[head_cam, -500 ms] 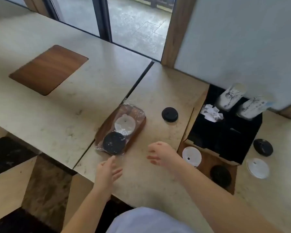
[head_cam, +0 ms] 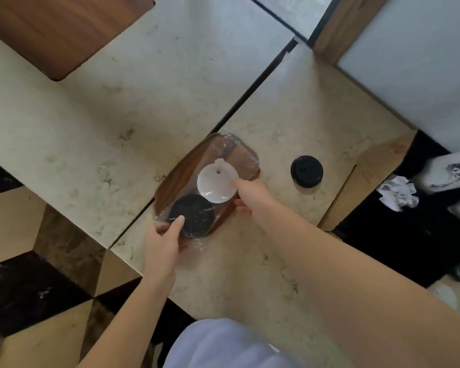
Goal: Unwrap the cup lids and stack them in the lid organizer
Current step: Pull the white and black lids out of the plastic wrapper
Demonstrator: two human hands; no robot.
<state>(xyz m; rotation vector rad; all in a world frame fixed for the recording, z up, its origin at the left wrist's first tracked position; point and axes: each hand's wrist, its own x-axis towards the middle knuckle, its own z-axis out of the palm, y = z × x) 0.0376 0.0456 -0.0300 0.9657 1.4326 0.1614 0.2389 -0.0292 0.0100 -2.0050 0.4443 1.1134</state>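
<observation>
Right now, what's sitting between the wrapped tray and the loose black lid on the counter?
Nothing: in the head view only bare counter separates the wrapped tray from the loose black lid.

Bare counter between wrapped tray, black lid.

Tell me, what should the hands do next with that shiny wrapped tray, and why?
Probably peel the plastic wrap up at the near end. The white lid and black lid lie under it on the wooden tray, so neither can be lifted yet. The left hand already grips the tray's near end, and the right hand touches its right edge beside the white lid.
</observation>
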